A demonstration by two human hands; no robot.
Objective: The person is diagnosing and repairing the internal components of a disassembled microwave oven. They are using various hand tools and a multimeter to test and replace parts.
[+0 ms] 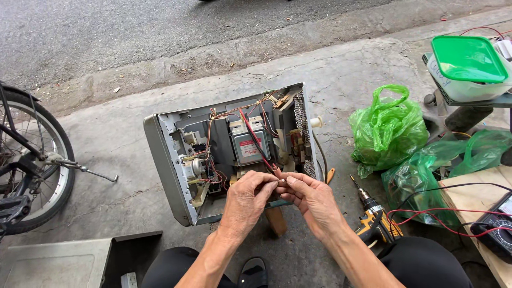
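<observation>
Here, everything is placed from the one opened microwave oven (234,152), standing on the concrete with its cover off and its inner parts facing the camera.

- One bicycle wheel (32,160) stands well to the left of the oven, at the picture's edge.
- One grey metal cover (80,261) lies on the ground below and to the left of the oven.
- Three green plastic bags sit to the right of the oven: one knotted bag (386,128) nearest it, and two more (416,181) (482,149) further right.
- One white tub with a green lid (469,64) rests on a stand up and far to the right of the oven.
- One cordless drill (373,221), yellow and black, lies on the ground just right of the oven's lower corner.
- One black meter (498,226) with red leads sits on a wooden board, far right and lower than the oven.
- Two hands meet right in front of the oven's lower edge: the left hand (245,200) and the right hand (312,197) face each other, fingertips together, each pinching the end of one red wire (258,144).
- That red wire runs up from the fingertips, slanting across the oven's silver block in the middle.
- One orange-handled tool (330,175) lies just beside the oven's right side.
</observation>
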